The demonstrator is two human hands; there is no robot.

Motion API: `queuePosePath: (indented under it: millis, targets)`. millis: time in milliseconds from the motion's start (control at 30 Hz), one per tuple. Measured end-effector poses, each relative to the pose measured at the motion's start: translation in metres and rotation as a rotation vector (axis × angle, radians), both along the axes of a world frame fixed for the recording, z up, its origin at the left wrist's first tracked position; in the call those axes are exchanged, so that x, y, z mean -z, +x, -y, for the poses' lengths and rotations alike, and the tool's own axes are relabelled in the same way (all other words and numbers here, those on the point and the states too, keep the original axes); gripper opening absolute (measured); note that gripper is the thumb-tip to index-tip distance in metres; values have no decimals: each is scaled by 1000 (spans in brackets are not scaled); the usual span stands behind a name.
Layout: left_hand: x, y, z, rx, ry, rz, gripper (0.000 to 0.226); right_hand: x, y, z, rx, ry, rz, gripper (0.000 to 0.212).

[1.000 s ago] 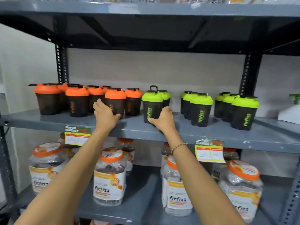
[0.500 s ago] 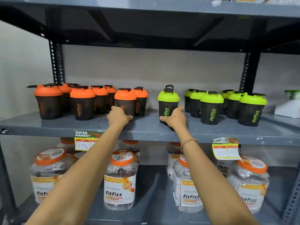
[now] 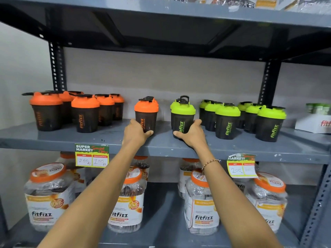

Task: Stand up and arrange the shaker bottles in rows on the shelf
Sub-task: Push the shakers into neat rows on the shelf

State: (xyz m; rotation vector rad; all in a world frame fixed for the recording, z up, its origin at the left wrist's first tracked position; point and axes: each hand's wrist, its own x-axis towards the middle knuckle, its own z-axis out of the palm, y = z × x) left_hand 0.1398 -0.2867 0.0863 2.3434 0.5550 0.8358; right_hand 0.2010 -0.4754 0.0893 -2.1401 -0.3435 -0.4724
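Both hands now grip upright bottles mid-shelf (image 3: 161, 145): left hand (image 3: 135, 133) on the orange bottle (image 3: 146, 114), shifted right of its group; right hand (image 3: 192, 134) on the green bottle (image 3: 182, 117). Rows nearly set.

Premises: a retail shop, stockroom-style display. Grey slotted-steel shelving (image 3: 161, 145) carries identical branded shaker bottles (image 3: 227, 120) grouped by lid colour. Printed "SUPER MARKET" price tags (image 3: 91, 155) with handwritten prices hang from the shelf edge at centre left and lower right. Wrapped, labelled supplement jars (image 3: 201, 204) fill the lower tier.
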Motion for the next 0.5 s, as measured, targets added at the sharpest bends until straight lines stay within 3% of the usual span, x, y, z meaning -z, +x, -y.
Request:
queuePosePath:
  millis: [500]
  targets:
    - [2,-3,0,26,67,-25,63,3,-13,-5,59,-75,38,67]
